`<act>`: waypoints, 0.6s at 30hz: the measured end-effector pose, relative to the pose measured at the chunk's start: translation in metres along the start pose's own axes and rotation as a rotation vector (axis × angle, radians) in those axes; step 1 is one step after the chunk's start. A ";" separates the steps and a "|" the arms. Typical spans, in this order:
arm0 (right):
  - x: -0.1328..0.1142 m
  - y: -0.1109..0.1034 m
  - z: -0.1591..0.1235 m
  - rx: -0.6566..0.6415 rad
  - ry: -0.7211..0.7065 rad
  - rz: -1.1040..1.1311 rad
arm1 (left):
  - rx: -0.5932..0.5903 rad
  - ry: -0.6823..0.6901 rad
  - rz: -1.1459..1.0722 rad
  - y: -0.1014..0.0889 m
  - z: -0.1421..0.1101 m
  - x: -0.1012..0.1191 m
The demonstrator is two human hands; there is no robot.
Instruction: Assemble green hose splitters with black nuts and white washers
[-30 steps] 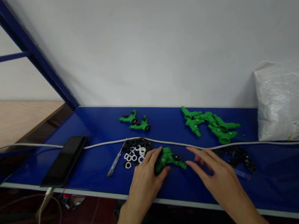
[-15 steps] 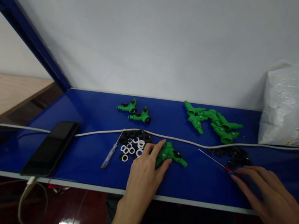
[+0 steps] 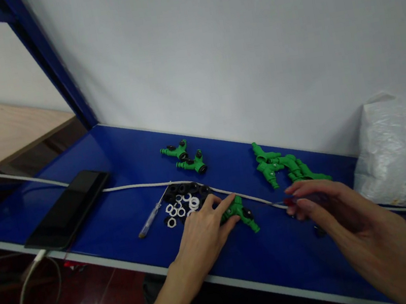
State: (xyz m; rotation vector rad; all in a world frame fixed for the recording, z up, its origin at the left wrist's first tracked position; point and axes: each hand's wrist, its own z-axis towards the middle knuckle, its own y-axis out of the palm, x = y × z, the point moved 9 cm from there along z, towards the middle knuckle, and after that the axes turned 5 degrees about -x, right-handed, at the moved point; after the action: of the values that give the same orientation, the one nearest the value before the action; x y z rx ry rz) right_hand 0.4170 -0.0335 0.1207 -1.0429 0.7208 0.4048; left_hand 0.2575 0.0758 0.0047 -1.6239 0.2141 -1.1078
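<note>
My left hand [image 3: 206, 231] pinches a green Y-shaped hose connector [image 3: 240, 212] against the blue table, thumb on the near side and fingers on the far side. A black piece shows on one of its branches. To the right, my right hand [image 3: 347, 221] is closed around a thin screwdriver [image 3: 289, 202] with a red part by its shaft. The shaft points left toward the connector, apart from it; most of the handle is hidden in my fingers. White ring nuts [image 3: 180, 211] and black rings [image 3: 183, 188] lie just beyond my left hand.
Several green connectors [image 3: 269, 169] lie at the back right, two with black parts [image 3: 194, 163] at the back middle. A clear-handled screwdriver [image 3: 151, 219], a phone [image 3: 67, 209] and a white cable [image 3: 139, 185] are on the table. A wrapped package [image 3: 396, 157] stands right.
My right hand has lifted and moved up and left with the screwdriver, whose shaft now points more level to the left. My left hand stays on the connector.
</note>
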 end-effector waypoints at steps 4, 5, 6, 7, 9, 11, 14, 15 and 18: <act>0.002 0.017 0.001 -0.060 -0.028 -0.010 | 0.008 -0.006 -0.005 0.000 -0.001 -0.001; 0.001 0.019 0.000 -0.065 -0.039 -0.026 | 0.013 -0.005 -0.010 0.000 -0.001 -0.001; 0.000 0.020 0.000 -0.068 -0.052 -0.040 | 0.018 -0.003 -0.016 0.000 -0.001 -0.001; -0.002 0.020 0.001 -0.066 -0.065 -0.052 | 0.023 -0.002 -0.021 0.001 -0.001 -0.002; -0.004 0.019 0.001 -0.057 -0.082 -0.071 | 0.030 0.002 -0.030 0.001 -0.001 -0.002; -0.004 0.019 0.002 -0.054 -0.083 -0.087 | 0.032 0.007 -0.033 0.002 -0.001 -0.002; -0.003 0.020 0.003 -0.053 -0.081 -0.090 | 0.035 0.010 -0.031 0.001 -0.001 -0.002; -0.003 0.020 0.003 -0.055 -0.081 -0.086 | 0.035 0.008 -0.030 0.001 -0.001 -0.003; -0.002 0.021 0.002 -0.060 -0.086 -0.069 | 0.028 -0.001 -0.032 0.001 0.000 -0.002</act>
State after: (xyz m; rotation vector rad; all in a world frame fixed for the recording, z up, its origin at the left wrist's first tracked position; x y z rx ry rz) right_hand 0.4033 -0.0222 0.1094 -1.0972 0.5973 0.4116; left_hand 0.2563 0.0766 0.0023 -1.6074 0.1720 -1.1293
